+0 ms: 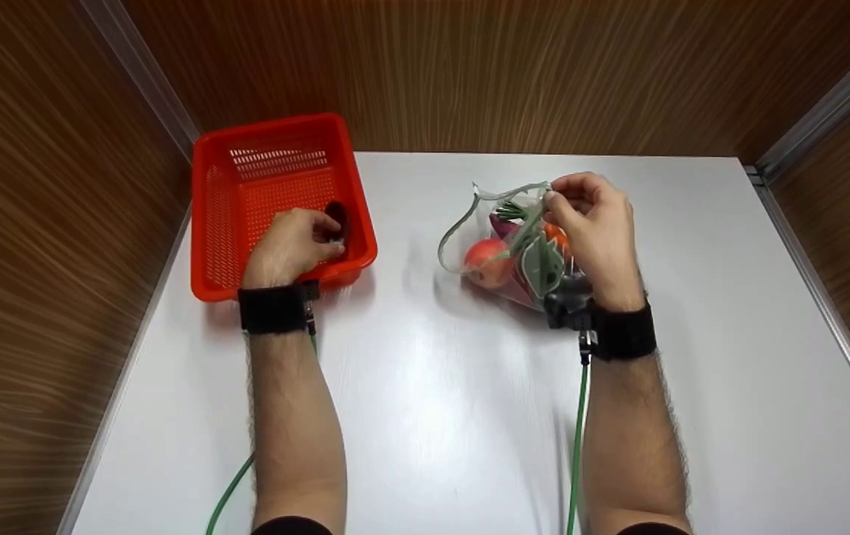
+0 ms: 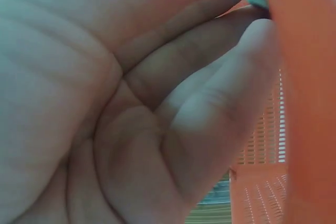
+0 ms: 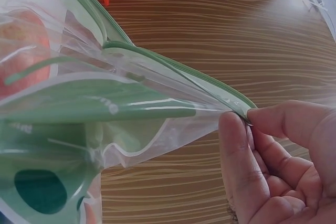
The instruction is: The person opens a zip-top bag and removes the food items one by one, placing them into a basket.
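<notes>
- While the left hand (image 1: 287, 244) pinches a dark object (image 1: 336, 213) inside the red basket (image 1: 280, 197), the right hand (image 1: 597, 223) pinches a top corner of the clear bag (image 1: 542, 269).
- The bag rests on the table (image 1: 425, 416), its mouth parted, with a round red fruit (image 1: 487, 260) inside.
- The basket stands left of it.

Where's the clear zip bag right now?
In the head view, the clear zip bag is right of centre, right of the red basket, its rim pinched by the right hand.
</notes>
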Motion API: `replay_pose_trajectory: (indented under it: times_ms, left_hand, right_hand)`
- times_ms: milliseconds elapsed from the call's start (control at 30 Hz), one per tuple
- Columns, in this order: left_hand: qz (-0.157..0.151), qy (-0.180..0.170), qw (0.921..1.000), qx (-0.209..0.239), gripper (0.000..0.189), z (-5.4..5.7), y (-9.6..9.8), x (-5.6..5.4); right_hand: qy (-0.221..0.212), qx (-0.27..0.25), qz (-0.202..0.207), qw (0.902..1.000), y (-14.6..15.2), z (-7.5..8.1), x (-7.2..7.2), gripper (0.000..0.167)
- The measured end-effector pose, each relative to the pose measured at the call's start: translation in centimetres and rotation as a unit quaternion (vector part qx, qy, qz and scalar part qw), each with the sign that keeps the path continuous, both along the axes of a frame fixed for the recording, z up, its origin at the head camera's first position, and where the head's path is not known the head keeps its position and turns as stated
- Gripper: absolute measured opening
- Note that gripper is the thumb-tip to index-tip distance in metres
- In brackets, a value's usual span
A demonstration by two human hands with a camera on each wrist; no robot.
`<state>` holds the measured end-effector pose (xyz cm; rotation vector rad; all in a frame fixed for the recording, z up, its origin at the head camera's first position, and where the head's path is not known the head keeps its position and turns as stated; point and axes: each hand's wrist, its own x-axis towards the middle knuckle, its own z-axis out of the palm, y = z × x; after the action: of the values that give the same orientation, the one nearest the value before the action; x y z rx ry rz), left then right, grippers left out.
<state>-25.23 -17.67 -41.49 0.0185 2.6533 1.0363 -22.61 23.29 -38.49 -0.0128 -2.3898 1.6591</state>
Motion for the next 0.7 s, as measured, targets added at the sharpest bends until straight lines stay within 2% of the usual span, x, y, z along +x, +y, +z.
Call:
replay_pose_trajectory:
  times_ms: [233,500,700]
  left_hand:
    - [-0.015,0.002,0.9998,0.009,0.051,0.1,0.6,0.0]
    - [-0.051,0.056,0.9967,0.028,0.051,0.7,2.3,0.1]
    - [-0.085,0.100,0.9905,0.041,0.048,1.2,4.2,0.3]
  right_hand:
    - [-0.004,-0.016,-0.003,0.9999,-0.2,-0.1,0.0,0.026]
    - [-0.015,-0.034,-0.002,0.9993,-0.4,0.0,-0.1,0.023]
    - [-0.020,-0.062,0.007,0.9978,-0.4,0.1,0.1,0.018]
